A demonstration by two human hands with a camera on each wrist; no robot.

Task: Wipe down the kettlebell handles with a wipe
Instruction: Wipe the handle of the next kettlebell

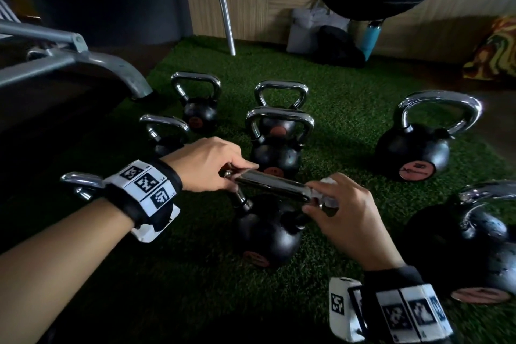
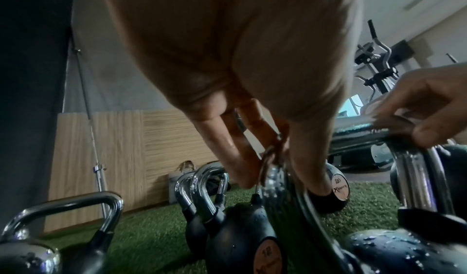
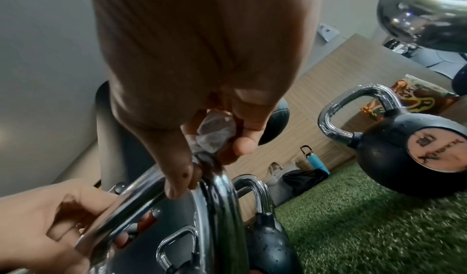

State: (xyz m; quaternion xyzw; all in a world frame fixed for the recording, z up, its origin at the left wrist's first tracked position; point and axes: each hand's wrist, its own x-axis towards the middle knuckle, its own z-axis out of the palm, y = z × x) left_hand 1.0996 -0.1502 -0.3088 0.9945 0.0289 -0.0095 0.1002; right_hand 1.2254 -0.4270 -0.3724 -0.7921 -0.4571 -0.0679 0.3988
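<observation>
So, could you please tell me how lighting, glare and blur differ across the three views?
Head view: dim, edges smeared, glare streak on the chrome handle. Left wrist view: left hand looms large and soft. Right wrist view: wipe fairly sharp, turf blurred.

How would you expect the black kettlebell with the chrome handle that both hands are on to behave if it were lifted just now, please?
The black kettlebell with the chrome handle is probably heavy for its size, being a solid-looking ball. Droplets bead on it in the left wrist view, so the handle may be slippery. The left hand grips one end while the right hand holds the white wipe; the round body might roll if tipped.
</observation>
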